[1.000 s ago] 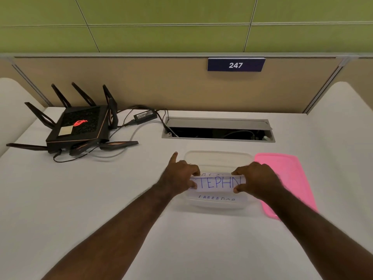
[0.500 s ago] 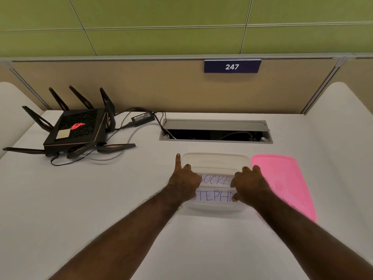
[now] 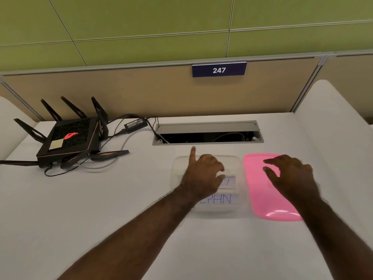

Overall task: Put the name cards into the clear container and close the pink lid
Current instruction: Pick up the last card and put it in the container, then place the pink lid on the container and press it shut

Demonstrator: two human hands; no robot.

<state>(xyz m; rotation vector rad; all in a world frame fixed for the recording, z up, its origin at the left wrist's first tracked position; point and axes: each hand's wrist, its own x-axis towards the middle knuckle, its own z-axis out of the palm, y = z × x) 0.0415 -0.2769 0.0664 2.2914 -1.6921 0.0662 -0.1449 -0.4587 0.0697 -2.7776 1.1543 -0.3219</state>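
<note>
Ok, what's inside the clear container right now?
Inside the clear container lie white name cards with blue handwriting; the nearest shows the letters "PHN". The left hand covers the rest of the cards, so their number and full names cannot be read.

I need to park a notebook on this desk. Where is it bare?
Bare: the wide stretch between router and container, the near desk, and right of the pink lid. Crowded: cables by the router, and the middle, under both hands.

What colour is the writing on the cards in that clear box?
Blue ink on white name cards, seen in the head view through the clear container.
</note>
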